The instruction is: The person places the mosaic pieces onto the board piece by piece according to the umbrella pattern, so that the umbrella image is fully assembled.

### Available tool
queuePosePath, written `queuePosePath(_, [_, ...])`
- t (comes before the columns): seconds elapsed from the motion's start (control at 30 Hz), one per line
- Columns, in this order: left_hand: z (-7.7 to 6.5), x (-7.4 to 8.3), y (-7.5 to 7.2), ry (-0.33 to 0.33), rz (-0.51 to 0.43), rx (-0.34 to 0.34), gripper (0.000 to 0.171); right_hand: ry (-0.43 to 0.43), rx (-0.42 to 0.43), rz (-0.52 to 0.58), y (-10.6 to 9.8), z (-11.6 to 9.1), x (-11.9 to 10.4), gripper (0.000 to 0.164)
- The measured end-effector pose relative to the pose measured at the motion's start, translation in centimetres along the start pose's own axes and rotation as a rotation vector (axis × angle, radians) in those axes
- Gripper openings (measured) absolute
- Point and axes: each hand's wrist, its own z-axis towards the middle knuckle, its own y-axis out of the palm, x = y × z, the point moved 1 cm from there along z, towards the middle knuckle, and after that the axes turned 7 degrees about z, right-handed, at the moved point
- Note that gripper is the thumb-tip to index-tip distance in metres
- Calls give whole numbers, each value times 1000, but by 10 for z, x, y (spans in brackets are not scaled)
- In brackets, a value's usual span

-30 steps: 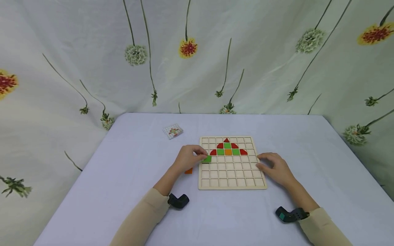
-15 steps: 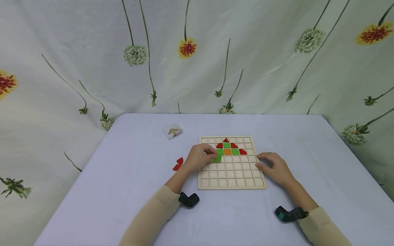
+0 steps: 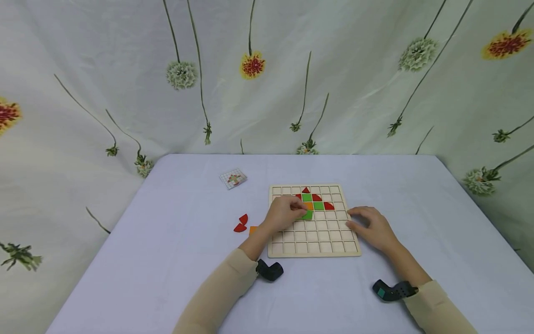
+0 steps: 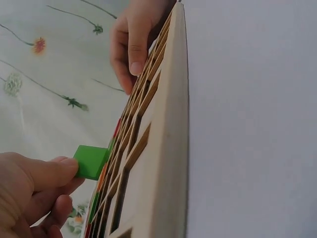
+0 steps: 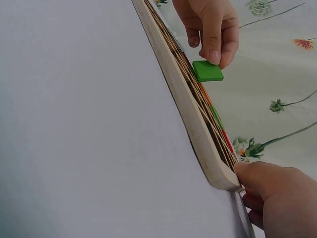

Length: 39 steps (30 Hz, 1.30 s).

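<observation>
My left hand [image 3: 284,213] pinches a green square tile [image 4: 90,162] between thumb and fingers, close over the wooden grid board [image 3: 314,254]. In the head view that tile overlaps a cell just below the orange tile [image 3: 309,205] in the board. Around it sit green squares, red quarter-round tiles [image 3: 328,206] and a red triangle [image 3: 306,190] at the top; my left hand hides some of them. At the board's right edge rests my right hand [image 3: 373,227], thumb and fingertips touching the rim, fingers loosely bent.
Left of the board lie two red quarter-round tiles [image 3: 240,228] and an orange tile [image 3: 253,230], partly behind the left forearm. A small pattern card [image 3: 233,178] lies farther back on the white tablecloth [image 3: 183,208]. Flowered cloth [image 3: 267,106] hangs behind.
My left hand has moved right across the board with the green tile, from its left edge to below the orange tile. The loose red tiles have come into sight. My right hand stays put.
</observation>
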Motion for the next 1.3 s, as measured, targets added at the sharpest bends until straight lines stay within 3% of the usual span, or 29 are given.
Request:
queuePosePath(0.5, [3,0,16,-42,-2,40,4,5,-1,-13,1,0,1,33])
queuePosePath(0.9, [-2,-2,18,39,127,14,7,11,5,-20,1,-1,-3,32])
queuePosePath(1.3, [-5,-2,17,23,135,26,7,25,-7,-16,1,-1,-4,33])
